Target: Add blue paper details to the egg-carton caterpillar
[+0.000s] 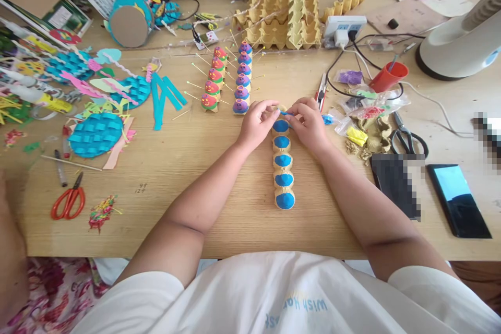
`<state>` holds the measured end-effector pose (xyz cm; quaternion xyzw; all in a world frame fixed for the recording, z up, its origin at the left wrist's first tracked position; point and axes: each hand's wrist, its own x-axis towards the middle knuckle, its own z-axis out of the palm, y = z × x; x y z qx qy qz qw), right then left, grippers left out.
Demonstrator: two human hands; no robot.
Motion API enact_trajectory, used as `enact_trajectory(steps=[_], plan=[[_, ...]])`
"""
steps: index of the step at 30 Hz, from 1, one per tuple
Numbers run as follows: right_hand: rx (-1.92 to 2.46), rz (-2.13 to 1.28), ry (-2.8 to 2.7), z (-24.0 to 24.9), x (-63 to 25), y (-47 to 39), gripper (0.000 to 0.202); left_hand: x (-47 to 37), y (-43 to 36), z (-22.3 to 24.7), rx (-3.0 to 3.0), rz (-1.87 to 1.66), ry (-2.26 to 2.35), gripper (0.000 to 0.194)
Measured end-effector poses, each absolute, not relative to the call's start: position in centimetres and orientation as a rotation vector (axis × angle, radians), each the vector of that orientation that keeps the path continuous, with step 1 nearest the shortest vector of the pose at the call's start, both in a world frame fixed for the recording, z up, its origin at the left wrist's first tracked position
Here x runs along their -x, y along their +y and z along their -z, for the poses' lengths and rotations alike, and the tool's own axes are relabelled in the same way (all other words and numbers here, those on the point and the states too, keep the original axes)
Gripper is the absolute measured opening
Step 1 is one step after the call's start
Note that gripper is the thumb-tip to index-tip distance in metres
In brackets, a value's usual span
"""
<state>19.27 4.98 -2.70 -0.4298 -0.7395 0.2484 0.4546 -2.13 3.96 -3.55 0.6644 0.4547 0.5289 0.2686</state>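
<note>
An egg-carton strip (284,160) with blue clay caps on its bumps lies lengthwise in front of me. At its far end, my left hand (263,120) and my right hand (306,121) meet, fingers pinched on a small piece of blue clay (287,113) between them. The fingertips partly hide the far bump. More blue clay (327,119) sits in a plastic wrapper just right of my right hand. Beyond my left hand stand a red and green carton strip (214,79) and a purple one (242,78), both with pins sticking out.
Orange scissors (69,199) and woven blue discs (96,134) are at left. At right are a red cup (389,76), black scissors (408,138), a phone (458,201) and a box cutter (321,91). Egg cartons (274,21) stand at the back. Someone's arm shows at the left edge.
</note>
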Motion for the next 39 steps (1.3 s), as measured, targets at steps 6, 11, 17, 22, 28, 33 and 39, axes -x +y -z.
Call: enact_trajectory(steps=[6,11,17,22,28,33,39], plan=[[1.035,-0.751,-1.722,1.8,-19.1,4.7,0.062,1.5,3.8,3.0,-1.498,-1.391,1.080,0.054],[1.030,-0.808,-1.693,1.4,-18.9,4.5,0.075,1.1,3.5,2.4,-1.461,-1.421,1.085,0.071],[1.057,-0.769,-1.720,1.0,-18.9,4.3,0.076,1.0,2.9,1.7,-1.556,-1.358,1.157,0.077],[1.053,-0.754,-1.713,0.8,-18.9,4.2,0.079,1.0,2.7,1.4,-1.554,-1.336,1.144,0.078],[1.061,-0.757,-1.679,0.7,-18.7,4.0,0.084,0.9,2.7,1.5,-1.526,-1.328,1.078,0.076],[1.071,-0.756,-1.666,0.9,-18.6,4.2,0.084,0.9,2.5,1.5,-1.531,-1.268,1.047,0.078],[1.063,-0.762,-1.646,0.9,-18.4,4.2,0.083,1.0,2.4,1.6,-1.537,-1.269,1.041,0.072]])
